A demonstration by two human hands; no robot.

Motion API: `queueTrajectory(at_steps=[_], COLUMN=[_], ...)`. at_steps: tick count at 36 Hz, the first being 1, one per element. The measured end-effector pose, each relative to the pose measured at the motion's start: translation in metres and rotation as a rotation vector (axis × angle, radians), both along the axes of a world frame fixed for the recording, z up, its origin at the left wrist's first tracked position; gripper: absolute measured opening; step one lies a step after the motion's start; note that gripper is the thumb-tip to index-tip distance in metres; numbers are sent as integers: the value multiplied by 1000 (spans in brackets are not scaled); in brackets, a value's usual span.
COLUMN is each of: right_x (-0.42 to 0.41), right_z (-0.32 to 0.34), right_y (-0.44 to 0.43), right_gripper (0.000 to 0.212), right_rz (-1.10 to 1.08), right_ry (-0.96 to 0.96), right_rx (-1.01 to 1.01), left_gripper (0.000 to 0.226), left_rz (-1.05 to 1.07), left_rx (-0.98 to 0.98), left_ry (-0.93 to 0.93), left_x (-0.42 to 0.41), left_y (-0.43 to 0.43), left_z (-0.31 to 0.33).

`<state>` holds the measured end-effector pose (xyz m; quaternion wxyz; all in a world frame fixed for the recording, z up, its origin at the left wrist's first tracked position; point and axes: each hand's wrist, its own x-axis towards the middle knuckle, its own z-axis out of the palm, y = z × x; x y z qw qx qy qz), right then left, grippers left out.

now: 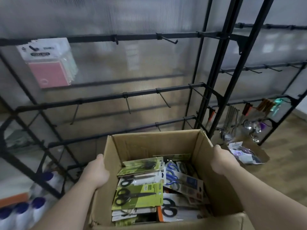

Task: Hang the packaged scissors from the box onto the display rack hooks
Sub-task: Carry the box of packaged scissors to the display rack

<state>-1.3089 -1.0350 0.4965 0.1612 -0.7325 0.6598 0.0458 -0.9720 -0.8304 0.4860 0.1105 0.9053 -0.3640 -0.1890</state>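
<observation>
While left hand (pixel 98 171) and right hand (pixel 222 161) press the box (pixel 149 143) sides, finger curl hidden, it could slip between them, spilling packaged scissors (pixel 137 196).

The box (pixel 149 141) runs off the bottom edge, near wall cropped.

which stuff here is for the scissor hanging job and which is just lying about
For the job: cardboard box, packaged scissors in it, bare rack hooks, left hand and right hand on the box's sides.
Lying about: pink notepad packs, hung ladles, floor box of packets, blue-capped bottles.
</observation>
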Motion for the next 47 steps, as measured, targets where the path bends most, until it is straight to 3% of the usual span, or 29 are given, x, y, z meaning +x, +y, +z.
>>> queueTrajectory(at_steps=[6, 10, 33, 43, 47], right_x=[31, 55, 134, 137, 138], right_z=[-9, -17, -38, -89, -117], right_y=[10, 17, 36, 31, 25], right_gripper=[47, 55, 55, 57, 62], right_rz=[66, 100, 182, 174, 168], right_ry=[11, 28, 13, 35, 42], right_rx=[39, 64, 30, 31, 36], left_gripper=[17, 21, 30, 27, 35], left_rz=[53, 81, 195, 206, 216], left_rx=[-9, 12, 74, 23, 25], left_ry=[43, 32, -28, 8, 21], left_x=[19, 35, 85, 85, 88], left_y=[32, 49, 83, 80, 79], left_z=[-8, -15, -24, -69, -96])
